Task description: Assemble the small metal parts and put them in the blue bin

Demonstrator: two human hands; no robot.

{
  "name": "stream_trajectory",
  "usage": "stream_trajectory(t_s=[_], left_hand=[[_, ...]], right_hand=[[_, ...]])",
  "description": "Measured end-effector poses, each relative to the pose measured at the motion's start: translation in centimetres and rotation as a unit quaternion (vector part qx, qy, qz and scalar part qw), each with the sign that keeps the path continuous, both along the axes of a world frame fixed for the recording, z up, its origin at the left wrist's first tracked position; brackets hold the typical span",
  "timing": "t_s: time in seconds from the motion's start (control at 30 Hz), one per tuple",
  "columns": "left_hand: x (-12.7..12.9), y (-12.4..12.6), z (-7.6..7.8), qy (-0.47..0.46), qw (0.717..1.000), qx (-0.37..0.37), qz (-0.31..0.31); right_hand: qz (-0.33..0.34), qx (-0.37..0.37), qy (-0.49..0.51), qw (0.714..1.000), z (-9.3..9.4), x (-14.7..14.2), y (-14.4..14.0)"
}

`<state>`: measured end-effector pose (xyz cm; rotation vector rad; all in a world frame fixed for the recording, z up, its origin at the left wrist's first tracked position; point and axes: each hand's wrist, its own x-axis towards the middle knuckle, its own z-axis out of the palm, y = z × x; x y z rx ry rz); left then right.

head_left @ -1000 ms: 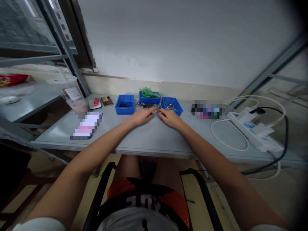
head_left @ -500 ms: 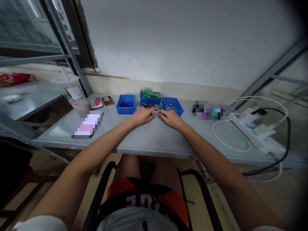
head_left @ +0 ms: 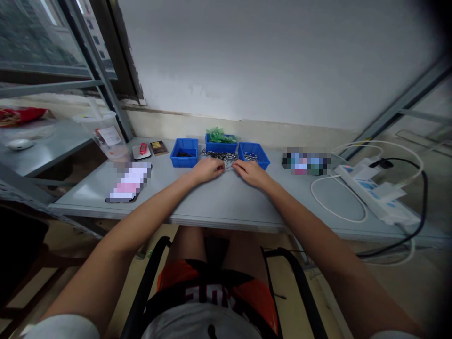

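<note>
Over the surface (head_left: pixel 226 202), the right hand (head_left: pixel 250 172) pinches a small piece (head_left: pixel 229 166), indistinct, beside the left hand (head_left: pixel 209 170), fingers curled, grip impossible to tell. Beyond: metal pieces (head_left: pixel 219 155) between two blue bins; farthest, green pieces (head_left: pixel 219 136) in a third bin (head_left: pixel 221 147).
</note>
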<state>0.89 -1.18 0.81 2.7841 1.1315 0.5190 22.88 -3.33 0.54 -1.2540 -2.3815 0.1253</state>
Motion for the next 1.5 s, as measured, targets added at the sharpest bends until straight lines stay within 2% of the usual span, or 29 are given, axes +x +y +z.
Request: stream_trajectory(t_s=[0.33, 0.57, 0.93, 1.5], left_hand=[[0.02, 0.02, -0.09, -0.017, 1.0, 0.0, 0.009], [-0.3, 0.37, -0.25, -0.035, 0.999, 0.029, 0.007], [-0.21, 0.45, -0.36, -0.095, 0.993, 0.053, -0.038], [-0.26, 0.21, -0.01, -0.078, 0.995, 0.053, -0.026]], right_hand=[[0.003, 0.003, 0.005, 1.0, 0.04, 0.01, -0.04], [-0.009, -0.015, -0.02, 1.0, 0.03, 0.18, 0.15], [0.002, -0.029, -0.031, 0.999, -0.29, 0.29, 0.3], [0.01, -0.017, -0.025, 0.999, -0.26, 0.26, 0.33]])
